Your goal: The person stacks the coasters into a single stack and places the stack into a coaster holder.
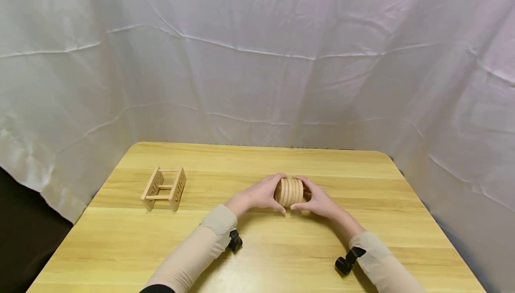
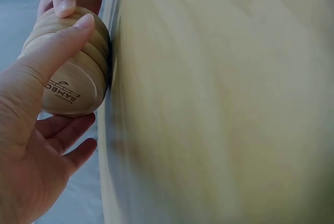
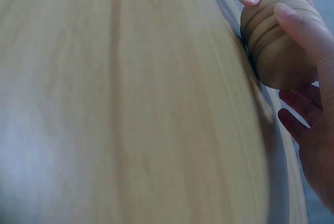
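A stack of several round bamboo coasters (image 1: 290,192) is held on edge between both hands at the middle right of the table. My left hand (image 1: 263,193) grips the stack's left end, thumb on the near side and fingers around the far side. From the other end my right hand (image 1: 320,200) holds it in the same way. In the left wrist view, the end coaster (image 2: 73,91) carries dark printed lettering. The right wrist view shows a plain face on the opposite end of the stack (image 3: 284,62).
A small wooden rack (image 1: 174,197) with cut-out side panels joined by rods stands on the left of the wooden table (image 1: 281,257). A pale curtain (image 1: 257,82) hangs behind the table and along its sides.
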`<state>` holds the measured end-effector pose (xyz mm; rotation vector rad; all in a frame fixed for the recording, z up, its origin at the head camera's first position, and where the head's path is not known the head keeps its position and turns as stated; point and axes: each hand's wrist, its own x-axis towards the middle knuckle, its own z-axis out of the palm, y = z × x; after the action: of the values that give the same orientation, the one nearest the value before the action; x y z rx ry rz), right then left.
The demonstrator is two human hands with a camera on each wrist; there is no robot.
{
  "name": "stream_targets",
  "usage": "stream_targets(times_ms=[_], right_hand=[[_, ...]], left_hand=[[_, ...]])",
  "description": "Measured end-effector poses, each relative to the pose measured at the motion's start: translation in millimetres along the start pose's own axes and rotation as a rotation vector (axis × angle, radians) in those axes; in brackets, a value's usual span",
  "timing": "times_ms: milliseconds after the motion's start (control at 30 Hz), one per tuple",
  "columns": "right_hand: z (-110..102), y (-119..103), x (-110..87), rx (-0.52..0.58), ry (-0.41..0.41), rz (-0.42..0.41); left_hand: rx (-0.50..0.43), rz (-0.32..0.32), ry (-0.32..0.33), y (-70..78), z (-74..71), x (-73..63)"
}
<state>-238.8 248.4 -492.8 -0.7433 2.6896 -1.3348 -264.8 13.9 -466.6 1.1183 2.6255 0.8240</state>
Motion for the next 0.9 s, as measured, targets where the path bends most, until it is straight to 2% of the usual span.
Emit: stream_targets(times_ms=[300, 400, 600, 733, 900], right_hand=[[-2.4, -36.4, 1.0, 0.05, -0.058, -0.006], [0.8, -29.6, 5.0, 0.073, -0.053, 0.0], [9.1, -4.0, 10.7, 0.076, 0.003, -0.007], [4.9, -11.5, 12.1, 0.025, 0.032, -0.034], [-3.8, -29.3, 17.9, -0.058, 0.059, -0.071]], left_hand=[[-0.084, -0.019, 0.001, -3.9, 2.3, -3.4], [-0.111, -0.025, 0.006, -5.6, 1.5, -3.4], [-0.105, 0.021, 0.044, -9.4, 1.6, -1.2], [-0.112, 0.042, 0.075, -7.8, -3.3, -1.8], [-0.091, 0.065, 0.114, -2.3, -18.1, -3.4]])
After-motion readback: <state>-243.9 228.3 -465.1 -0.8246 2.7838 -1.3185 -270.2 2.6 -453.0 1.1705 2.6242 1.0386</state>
